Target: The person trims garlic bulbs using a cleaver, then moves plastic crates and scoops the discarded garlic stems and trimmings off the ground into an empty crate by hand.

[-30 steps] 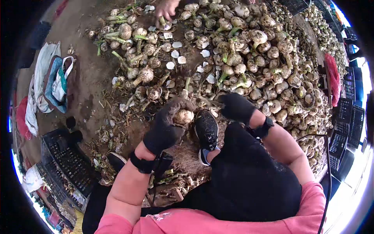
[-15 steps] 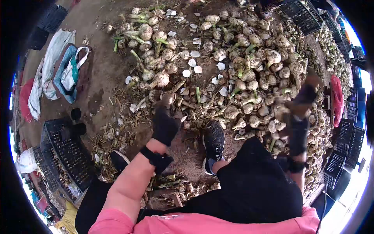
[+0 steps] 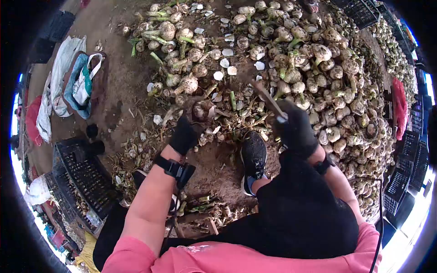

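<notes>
In the head view my left hand (image 3: 183, 136), in a black glove, is closed on a purplish-brown garlic bulb (image 3: 203, 110) with a stalk pointing right. The glove hides part of that grip. My right hand (image 3: 297, 132), also in a black glove, is closed round a knife (image 3: 269, 101). The blade, slightly blurred, points up and left, apart from the bulb. Below the held bulb lie dry leaves and stalk trimmings (image 3: 214, 134). Untidy garlic with green stalks (image 3: 180, 68) lies just beyond my left hand. Pale round cut slices (image 3: 224, 63) are scattered ahead.
A large garlic heap (image 3: 330, 86) spreads along the right. Black crates stand at left (image 3: 86, 182) and at right (image 3: 403, 157). Folded sacks (image 3: 68, 82) lie on the dirt floor at left. My shoe (image 3: 254, 157) is between my hands. Another person's hand (image 3: 312, 6) shows at the top edge.
My right hand has come left from over the garlic heap, and the knife now shows clearly. My left hand has shifted slightly left and down; the bulb at its fingers now shows clearly.
</notes>
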A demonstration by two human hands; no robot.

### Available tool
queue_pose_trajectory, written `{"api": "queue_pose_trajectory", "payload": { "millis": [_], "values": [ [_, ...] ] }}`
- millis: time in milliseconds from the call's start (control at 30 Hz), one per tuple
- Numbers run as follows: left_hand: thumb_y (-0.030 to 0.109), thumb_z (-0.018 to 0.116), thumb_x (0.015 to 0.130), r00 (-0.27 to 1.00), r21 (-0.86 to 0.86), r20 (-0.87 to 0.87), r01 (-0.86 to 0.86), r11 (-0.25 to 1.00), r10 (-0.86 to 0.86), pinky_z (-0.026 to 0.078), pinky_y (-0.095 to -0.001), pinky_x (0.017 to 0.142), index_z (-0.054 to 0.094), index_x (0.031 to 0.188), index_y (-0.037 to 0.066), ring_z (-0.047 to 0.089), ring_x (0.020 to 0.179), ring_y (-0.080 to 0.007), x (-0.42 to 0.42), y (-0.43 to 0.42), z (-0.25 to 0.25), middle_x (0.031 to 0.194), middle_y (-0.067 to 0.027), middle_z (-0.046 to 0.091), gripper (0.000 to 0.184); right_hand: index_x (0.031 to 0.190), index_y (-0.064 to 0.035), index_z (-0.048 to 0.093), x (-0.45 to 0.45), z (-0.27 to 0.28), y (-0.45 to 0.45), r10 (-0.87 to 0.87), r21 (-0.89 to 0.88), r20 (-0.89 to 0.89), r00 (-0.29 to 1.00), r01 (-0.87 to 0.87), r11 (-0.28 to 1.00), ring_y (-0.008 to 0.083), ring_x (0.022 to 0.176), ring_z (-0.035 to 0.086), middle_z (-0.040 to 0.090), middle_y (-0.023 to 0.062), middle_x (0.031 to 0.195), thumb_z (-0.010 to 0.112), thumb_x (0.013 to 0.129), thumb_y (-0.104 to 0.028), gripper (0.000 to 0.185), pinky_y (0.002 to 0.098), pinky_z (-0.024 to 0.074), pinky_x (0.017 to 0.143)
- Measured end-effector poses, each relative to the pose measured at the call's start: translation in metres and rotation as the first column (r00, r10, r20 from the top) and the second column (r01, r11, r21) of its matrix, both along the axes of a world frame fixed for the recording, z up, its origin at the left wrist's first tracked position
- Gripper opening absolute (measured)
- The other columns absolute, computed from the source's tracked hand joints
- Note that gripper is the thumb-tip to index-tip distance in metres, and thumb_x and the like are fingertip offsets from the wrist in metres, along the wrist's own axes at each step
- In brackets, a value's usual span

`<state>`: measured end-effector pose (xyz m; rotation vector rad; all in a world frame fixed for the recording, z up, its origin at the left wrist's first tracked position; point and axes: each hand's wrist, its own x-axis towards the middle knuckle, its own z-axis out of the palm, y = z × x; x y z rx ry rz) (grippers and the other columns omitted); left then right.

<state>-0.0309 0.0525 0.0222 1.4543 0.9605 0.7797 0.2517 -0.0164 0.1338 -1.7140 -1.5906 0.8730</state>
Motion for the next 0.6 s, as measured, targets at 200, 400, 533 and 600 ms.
{"api": "queue_pose_trajectory", "payload": {
  "millis": [200, 400, 533, 600],
  "values": [
    [0.010, 0.066, 0.079, 0.812, 0.606, -0.486, 0.579, 0.545, -0.323, 0.048, -0.0350, 0.085, 0.058, 0.110, 0.006, 0.058, 0.100, -0.0203, -0.010, -0.006, -0.021, 0.111, -0.0069, 0.060, 0.033, 0.087, -0.0047, 0.054, -0.035, 0.003, 0.010, 0.320, 0.096, 0.228, 0.920, -0.348, 0.933, 0.0378, 0.073, 0.057, 0.055, 0.0139, 0.077, 0.063, 0.065, -0.007, 0.024, 0.0428, 0.0456, 0.060],
    [0.017, 0.054, 0.087, 0.852, 0.298, -0.516, 0.275, 0.914, -0.088, 0.042, -0.0380, 0.093, 0.056, 0.117, 0.012, 0.055, 0.104, -0.0221, 0.033, -0.054, -0.021, 0.114, -0.0064, 0.059, 0.030, 0.089, -0.0052, 0.054, -0.043, 0.001, -0.004, 0.308, 0.115, 0.230, 0.923, -0.340, 0.933, 0.0383, 0.073, 0.056, 0.055, 0.0150, 0.080, 0.065, 0.063, -0.010, 0.029, 0.0440, 0.0452, 0.060],
    [0.019, 0.055, 0.088, 0.861, 0.149, -0.448, 0.337, 0.930, -0.241, 0.040, -0.0378, 0.097, 0.054, 0.118, 0.011, 0.053, 0.108, -0.0217, 0.031, -0.051, -0.054, 0.118, -0.0068, 0.056, 0.031, 0.101, -0.0039, 0.054, -0.037, -0.004, -0.008, 0.348, 0.022, 0.253, 0.903, -0.365, 0.931, 0.0398, 0.078, 0.057, 0.056, 0.0175, 0.084, 0.059, 0.067, -0.017, 0.037, 0.0460, 0.0462, 0.064],
    [0.017, 0.057, 0.087, 0.936, 0.185, -0.290, 0.261, 0.947, -0.201, 0.041, -0.0369, 0.095, 0.051, 0.122, 0.008, 0.053, 0.108, -0.0227, 0.036, -0.057, -0.052, 0.119, -0.0085, 0.055, 0.036, 0.100, -0.0039, 0.054, -0.035, -0.001, -0.006, 0.345, 0.019, 0.257, 0.903, -0.361, 0.932, 0.0398, 0.078, 0.057, 0.056, 0.0175, 0.083, 0.059, 0.067, -0.017, 0.036, 0.0458, 0.0462, 0.064]
  ]
}}
